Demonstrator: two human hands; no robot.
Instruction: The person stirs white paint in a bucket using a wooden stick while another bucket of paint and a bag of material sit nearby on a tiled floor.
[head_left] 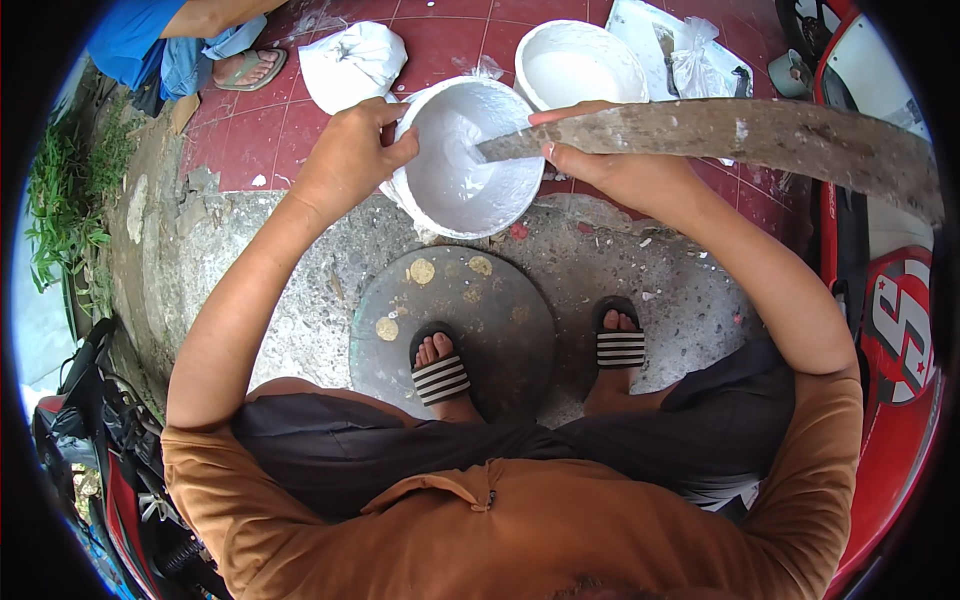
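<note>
Head view. A long, flat, grey-brown wooden plank (740, 135) spotted with white is being held by the right hand (622, 172) over a round, white-coated bucket (515, 205). The right hand is being kept closed around the plank near its narrow end, the thumb being laid along the near edge and a finger showing at the far edge. That end is being held inside the bucket, at the smooth white paste (445, 190). By the left hand (352, 155), the bucket is being steadied at its left rim, as it seems; the hand is being held half curled, with thumb and forefinger parted, and whether the rim is being pinched cannot be told.

For good stirring, the narrow end should probably be kept low and swept along wall and base in slow turns, while the bucket is being braced by the left hand; a grip farther up the plank might give more leverage.

The long axis is being directed from left to right, the narrow end pointing leftward into the paste and the broad end passing above the right forearm; its growing width suggests a rise toward the camera, while its curve is probably being exaggerated by the lens. Beyond, a second round white bucket (585, 36) and a white plastic sack (355, 65) are being supported by the red tiled floor (430, 45).
</note>
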